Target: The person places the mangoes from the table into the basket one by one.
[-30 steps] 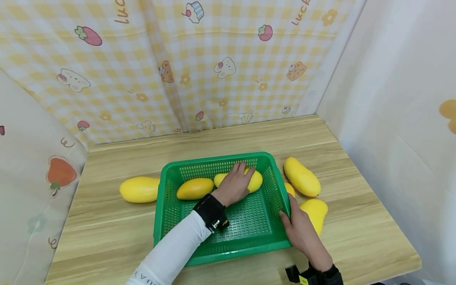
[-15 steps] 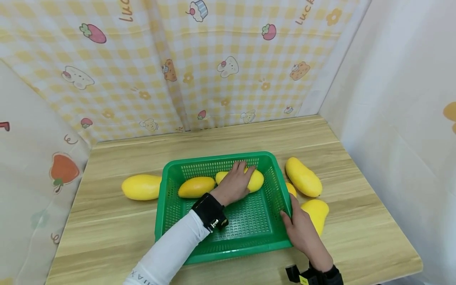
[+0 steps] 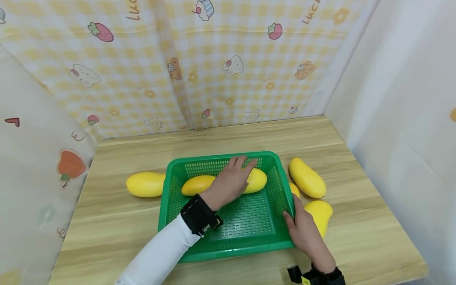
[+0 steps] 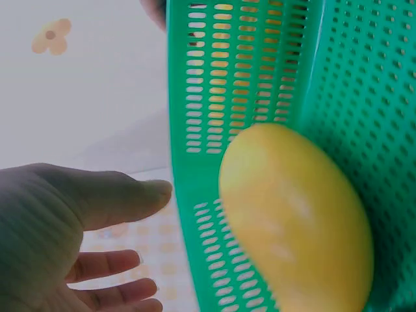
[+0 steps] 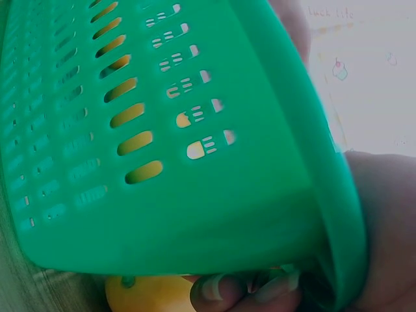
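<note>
Left hand [image 3: 228, 183] spread over mango [image 3: 258, 181], one o'clock in basket [image 3: 246, 217]; right hand [image 3: 304, 226] grips rim [image 3: 249, 249], four o'clock. Best: brace basket, lift left hand without nudging mango.

Six mangoes [image 3: 307, 178], two inside one green basket [image 3: 235, 252], one toward the left edge of one desk [image 3: 374, 241], three toward its right, and two hands [image 3: 228, 185].
</note>
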### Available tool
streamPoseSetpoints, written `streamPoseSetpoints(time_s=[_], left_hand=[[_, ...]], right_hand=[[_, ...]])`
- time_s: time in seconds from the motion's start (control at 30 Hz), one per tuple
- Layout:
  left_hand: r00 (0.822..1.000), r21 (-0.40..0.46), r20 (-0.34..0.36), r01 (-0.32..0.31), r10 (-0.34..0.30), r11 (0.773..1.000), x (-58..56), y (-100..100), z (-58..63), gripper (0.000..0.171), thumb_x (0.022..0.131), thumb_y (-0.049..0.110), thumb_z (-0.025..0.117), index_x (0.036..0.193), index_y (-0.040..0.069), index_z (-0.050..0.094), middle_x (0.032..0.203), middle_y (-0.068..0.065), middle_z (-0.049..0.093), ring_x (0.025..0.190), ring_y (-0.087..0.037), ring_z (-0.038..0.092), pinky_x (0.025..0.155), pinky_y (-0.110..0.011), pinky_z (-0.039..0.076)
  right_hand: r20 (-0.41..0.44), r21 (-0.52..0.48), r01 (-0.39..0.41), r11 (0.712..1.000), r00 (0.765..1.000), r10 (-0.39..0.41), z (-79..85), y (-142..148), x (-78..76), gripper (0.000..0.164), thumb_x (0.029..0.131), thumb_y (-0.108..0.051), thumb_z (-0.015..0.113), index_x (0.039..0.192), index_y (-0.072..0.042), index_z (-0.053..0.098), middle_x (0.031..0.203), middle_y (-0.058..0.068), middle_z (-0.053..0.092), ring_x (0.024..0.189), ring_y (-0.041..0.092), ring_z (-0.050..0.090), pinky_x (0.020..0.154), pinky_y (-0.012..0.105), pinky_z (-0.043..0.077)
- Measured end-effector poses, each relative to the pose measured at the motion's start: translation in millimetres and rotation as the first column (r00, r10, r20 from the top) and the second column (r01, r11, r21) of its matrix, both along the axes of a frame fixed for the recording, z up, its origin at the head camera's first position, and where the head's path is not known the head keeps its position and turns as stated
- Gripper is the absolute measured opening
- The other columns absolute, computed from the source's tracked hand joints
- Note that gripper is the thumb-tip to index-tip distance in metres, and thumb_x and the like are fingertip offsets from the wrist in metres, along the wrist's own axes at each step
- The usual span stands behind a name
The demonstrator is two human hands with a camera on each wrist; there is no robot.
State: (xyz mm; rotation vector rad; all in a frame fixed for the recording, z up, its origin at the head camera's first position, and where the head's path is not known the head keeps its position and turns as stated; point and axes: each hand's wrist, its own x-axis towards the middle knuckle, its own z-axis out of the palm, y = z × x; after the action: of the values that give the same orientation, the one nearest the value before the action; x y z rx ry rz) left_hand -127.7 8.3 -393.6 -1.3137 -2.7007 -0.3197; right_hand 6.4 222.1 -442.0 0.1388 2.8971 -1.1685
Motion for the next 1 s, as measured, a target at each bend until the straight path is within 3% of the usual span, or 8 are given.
streamPoseSetpoints(time_s=[0.27,0.4,0.57,0.77,0.9,1.0], left_hand=[[0.999,0.19,0.031,-0.036,0.031,0.981,1.1,-36,19.7,0.06,0.087,0.005,0.069,0.141,0.005,0.041,0.132,-0.022,0.044,0.122,-0.035,0.043,0.091,-0.038,0.048],[0.992,0.264,0.012,-0.122,0.123,0.957,-1.1,-59,26.6,0.061,0.087,0.0,0.067,0.142,0.004,0.04,0.128,-0.022,0.048,0.118,-0.036,0.045,0.087,-0.038,0.048],[0.954,0.294,-0.021,-0.28,0.299,0.914,-5.0,-84,30.5,0.057,0.088,0.004,0.067,0.14,0.0,0.041,0.122,-0.023,0.051,0.11,-0.037,0.05,0.079,-0.038,0.049],[0.922,0.344,0.05,-0.378,0.385,0.86,-9.1,-107,23.7,0.056,0.091,0.012,0.065,0.14,0.0,0.041,0.123,-0.024,0.05,0.108,-0.039,0.049,0.072,-0.04,0.049],[0.893,0.406,0.107,-0.442,0.438,0.8,-12.5,-123,19.1,0.055,0.09,0.011,0.067,0.138,-0.004,0.043,0.12,-0.028,0.051,0.101,-0.042,0.052,0.068,-0.045,0.049],[0.844,0.458,0.157,-0.522,0.512,0.719,-15.3,-136,15.9,0.052,0.09,0.01,0.066,0.135,-0.007,0.045,0.114,-0.03,0.053,0.095,-0.043,0.053,0.066,-0.049,0.047]], right_hand=[[0.008,0.009,0.001,1.0,1.0,-0.001,1.7,1,0.0,0.053,0.097,-0.005,0.052,0.143,0.002,0.026,0.113,0.024,0.059,0.091,0.029,0.06,0.074,0.044,0.051],[0.018,-0.007,-0.003,1.0,1.0,0.003,2.5,0,-0.9,0.053,0.098,-0.006,0.051,0.143,0.001,0.025,0.114,0.024,0.058,0.092,0.029,0.06,0.074,0.043,0.051],[0.034,-0.008,-0.001,1.0,0.999,0.001,3.8,-1,-0.6,0.054,0.098,-0.006,0.051,0.144,0.002,0.024,0.115,0.024,0.058,0.092,0.029,0.06,0.073,0.043,0.051],[0.041,-0.004,0.008,1.0,0.999,-0.008,2.5,-1,1.8,0.054,0.098,-0.006,0.051,0.144,0.003,0.023,0.116,0.026,0.057,0.094,0.031,0.059,0.075,0.045,0.051],[0.045,-0.002,0.006,1.0,0.999,-0.006,0.8,-1,2.1,0.056,0.098,-0.007,0.051,0.144,0.004,0.022,0.119,0.027,0.056,0.097,0.032,0.059,0.078,0.046,0.051],[0.041,0.0,0.006,1.0,0.999,-0.006,0.8,0,1.5,0.056,0.098,-0.007,0.051,0.145,0.004,0.022,0.119,0.027,0.056,0.098,0.032,0.059,0.078,0.047,0.05]])
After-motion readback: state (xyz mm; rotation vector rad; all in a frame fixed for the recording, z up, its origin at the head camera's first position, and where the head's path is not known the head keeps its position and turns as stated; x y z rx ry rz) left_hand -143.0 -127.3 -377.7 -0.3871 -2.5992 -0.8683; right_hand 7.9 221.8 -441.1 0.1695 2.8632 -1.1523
